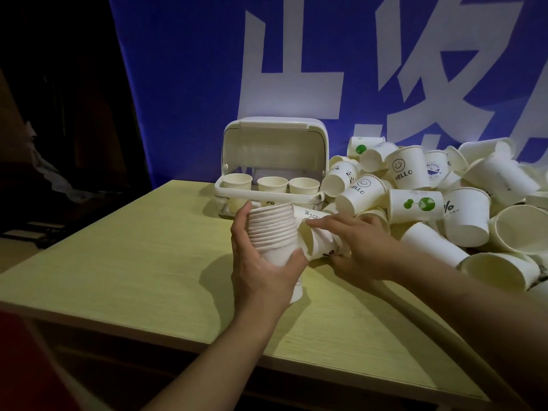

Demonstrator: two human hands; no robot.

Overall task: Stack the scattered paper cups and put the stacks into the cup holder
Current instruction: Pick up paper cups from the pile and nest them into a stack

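Cup stack (pixel 274 229) base behind left grip (pixel 261 271)

White cup stack (pixel 271 229) upright — loose cups (pixel 439 197) heaped beside the open holder (pixel 267 161).

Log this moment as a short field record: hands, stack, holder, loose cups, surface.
left hand: left hand grips the stack of cups, upright
right hand: right hand holds a single cup on its side beside the stack
holder: cup holder, lid raised, three stacks showing in it
loose cups: pile of loose cups to the right of the holder
surface: table, light wood
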